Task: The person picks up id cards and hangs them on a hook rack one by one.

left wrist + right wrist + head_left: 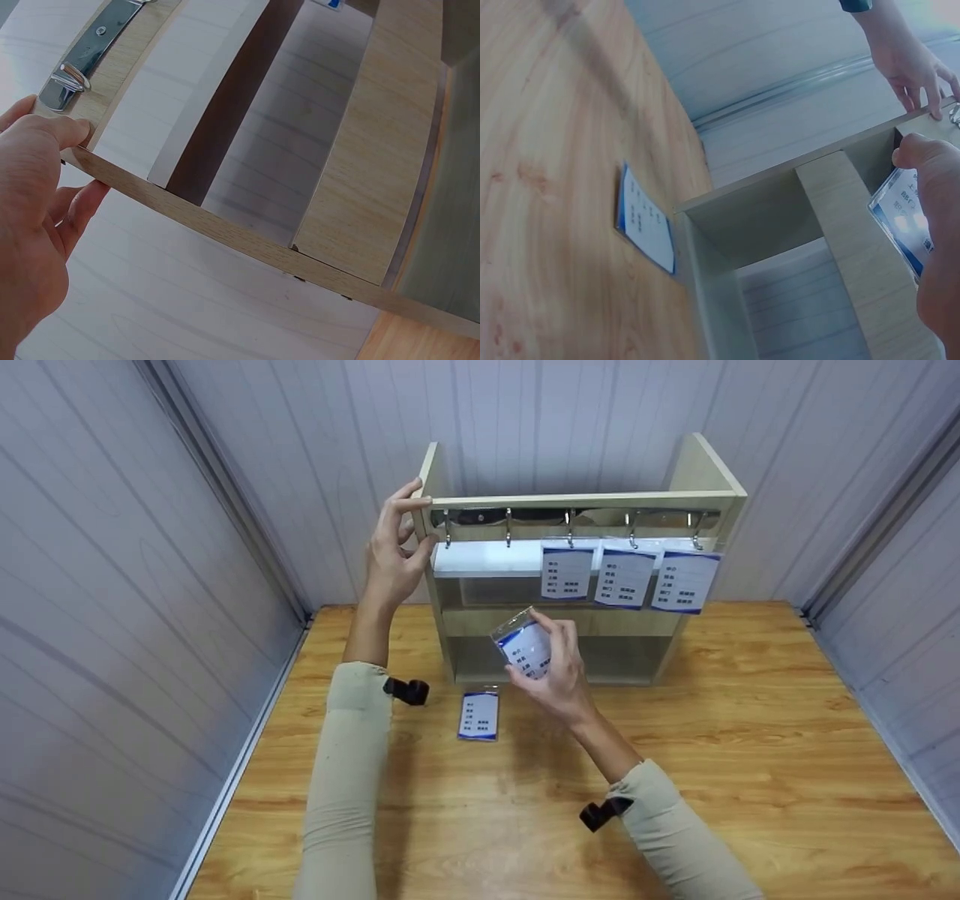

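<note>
Wooden rack [577,499] stands on the tabletop [750,750]; the left hand [394,556] grips its top left corner. The right hand [551,667] pinches a badge [523,645] in its fingers before the rack. Another badge [478,715] lies flat below; three hang from hooks [570,528].

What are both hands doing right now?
Left hand: grips the top left corner of the wooden rack, thumb and fingers pinching its edge.
Right hand: holds a badge card in front of the rack.
</note>
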{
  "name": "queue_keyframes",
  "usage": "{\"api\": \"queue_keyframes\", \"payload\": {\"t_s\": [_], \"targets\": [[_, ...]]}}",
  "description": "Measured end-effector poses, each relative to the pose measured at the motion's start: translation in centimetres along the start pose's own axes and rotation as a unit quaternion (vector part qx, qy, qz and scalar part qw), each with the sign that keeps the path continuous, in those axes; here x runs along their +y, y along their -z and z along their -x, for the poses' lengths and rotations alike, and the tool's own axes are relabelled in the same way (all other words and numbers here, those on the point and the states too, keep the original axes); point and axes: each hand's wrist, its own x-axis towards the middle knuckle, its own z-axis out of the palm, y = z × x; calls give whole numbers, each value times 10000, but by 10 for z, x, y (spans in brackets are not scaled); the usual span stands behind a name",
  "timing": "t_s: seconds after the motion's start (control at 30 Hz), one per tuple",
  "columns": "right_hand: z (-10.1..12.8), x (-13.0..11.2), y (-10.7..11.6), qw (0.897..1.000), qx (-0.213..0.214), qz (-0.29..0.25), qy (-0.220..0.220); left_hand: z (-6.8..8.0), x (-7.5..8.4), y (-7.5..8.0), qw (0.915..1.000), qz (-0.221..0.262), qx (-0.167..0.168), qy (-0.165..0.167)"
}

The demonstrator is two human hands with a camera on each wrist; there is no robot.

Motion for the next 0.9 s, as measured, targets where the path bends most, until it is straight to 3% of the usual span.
{"api": "queue_keyframes", "payload": {"t_s": [0.5, 0.9], "targets": [[-21, -14, -3, 9980, 394, 37, 483, 0, -1, 1, 9999, 29, -95, -15], [-43, -30, -5, 9945, 687, -276, 739, 1, -2, 1, 9999, -128, -44, -45]]}}
